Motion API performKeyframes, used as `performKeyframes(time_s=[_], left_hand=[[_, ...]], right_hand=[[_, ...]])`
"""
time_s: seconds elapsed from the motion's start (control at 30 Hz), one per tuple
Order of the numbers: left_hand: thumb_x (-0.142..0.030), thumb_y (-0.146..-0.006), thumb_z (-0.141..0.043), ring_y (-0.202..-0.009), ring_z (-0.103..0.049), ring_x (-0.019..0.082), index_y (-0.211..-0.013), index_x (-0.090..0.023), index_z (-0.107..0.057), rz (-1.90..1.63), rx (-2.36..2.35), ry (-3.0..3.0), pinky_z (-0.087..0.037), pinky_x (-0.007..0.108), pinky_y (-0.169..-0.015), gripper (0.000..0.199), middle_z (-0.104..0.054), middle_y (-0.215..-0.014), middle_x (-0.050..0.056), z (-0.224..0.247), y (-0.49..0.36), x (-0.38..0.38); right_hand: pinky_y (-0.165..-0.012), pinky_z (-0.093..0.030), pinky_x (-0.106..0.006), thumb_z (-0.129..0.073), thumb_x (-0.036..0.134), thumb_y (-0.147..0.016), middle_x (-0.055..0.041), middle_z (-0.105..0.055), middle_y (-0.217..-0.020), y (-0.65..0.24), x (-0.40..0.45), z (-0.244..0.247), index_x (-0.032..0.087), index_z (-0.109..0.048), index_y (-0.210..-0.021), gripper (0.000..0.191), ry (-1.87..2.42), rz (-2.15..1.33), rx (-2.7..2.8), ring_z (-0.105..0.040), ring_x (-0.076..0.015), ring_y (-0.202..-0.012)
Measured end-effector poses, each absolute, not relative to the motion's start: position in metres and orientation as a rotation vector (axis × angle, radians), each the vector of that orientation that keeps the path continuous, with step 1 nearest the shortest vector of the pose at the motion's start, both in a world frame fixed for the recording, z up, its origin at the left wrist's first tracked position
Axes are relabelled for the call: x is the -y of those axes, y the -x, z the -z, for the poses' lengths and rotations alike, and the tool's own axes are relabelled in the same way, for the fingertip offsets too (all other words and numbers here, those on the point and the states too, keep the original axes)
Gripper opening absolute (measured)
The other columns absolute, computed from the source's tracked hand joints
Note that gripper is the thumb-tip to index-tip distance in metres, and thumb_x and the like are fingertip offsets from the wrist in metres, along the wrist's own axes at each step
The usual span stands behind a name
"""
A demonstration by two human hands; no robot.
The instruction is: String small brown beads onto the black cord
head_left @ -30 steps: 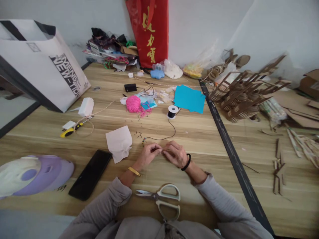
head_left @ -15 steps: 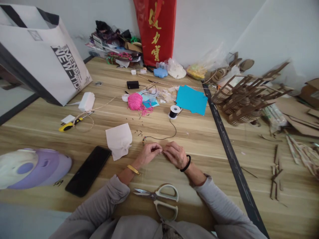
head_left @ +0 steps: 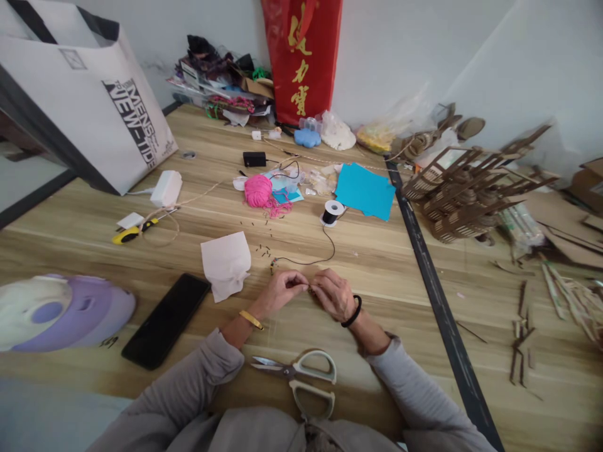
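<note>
My left hand (head_left: 283, 291) is closed in a pinch, its fingertips meeting those of my right hand (head_left: 333, 294), which is pinched too. A tiny dark bit shows between them, too small to name. Thin black cord (head_left: 306, 262) curves from a white spool (head_left: 332, 212) to a cluster of small coloured beads (head_left: 274, 264) just behind my left hand. From there the cord seems to pass into my left fingers; that stretch is hidden. Several short dark pieces (head_left: 264, 250) lie scattered beyond the beads. Cream-handled scissors (head_left: 294, 371) rest, blades parted, between my forearms.
Left of my hands are a pale paper napkin (head_left: 226, 263), a black phone (head_left: 166, 321) and a yellow cutter (head_left: 127, 235). Pink yarn (head_left: 258, 191) and blue sheets (head_left: 365, 190) lie farther back. Brown woven models (head_left: 456, 201) stand beyond a black strip (head_left: 436, 282) at right.
The view has shifted slightly. Both hands stay pinched together in nearly the same spot, and a little more of the dark bit shows by my right fingertips.
</note>
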State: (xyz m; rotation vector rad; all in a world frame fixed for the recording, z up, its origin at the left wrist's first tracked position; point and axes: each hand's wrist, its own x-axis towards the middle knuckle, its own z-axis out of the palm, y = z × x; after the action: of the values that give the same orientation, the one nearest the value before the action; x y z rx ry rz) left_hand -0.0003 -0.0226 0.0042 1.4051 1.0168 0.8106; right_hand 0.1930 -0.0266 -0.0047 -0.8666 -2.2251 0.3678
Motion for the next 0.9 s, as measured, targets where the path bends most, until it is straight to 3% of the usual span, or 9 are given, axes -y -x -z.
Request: performKeyframes(time_s=[0.9], left_hand=[[-0.019, -0.074, -0.066, -0.068, -0.059, 0.013, -0.077, -0.011, -0.068, -0.807, -1.025, -1.410, -0.046, 0.024, -0.066, 0.009, -0.068, -0.072, 0.004, -0.0062, 0.0001, 0.0233]], right_hand=[[-0.071, -0.052, -0.033, -0.043, 0.021, -0.096, -0.0087, -0.060, -0.086, -0.1922, 0.0260, 0.0041, 0.017, -0.058, -0.093, 0.016, 0.851, -0.407, 2.228, -0.057, -0.0190, -0.081]])
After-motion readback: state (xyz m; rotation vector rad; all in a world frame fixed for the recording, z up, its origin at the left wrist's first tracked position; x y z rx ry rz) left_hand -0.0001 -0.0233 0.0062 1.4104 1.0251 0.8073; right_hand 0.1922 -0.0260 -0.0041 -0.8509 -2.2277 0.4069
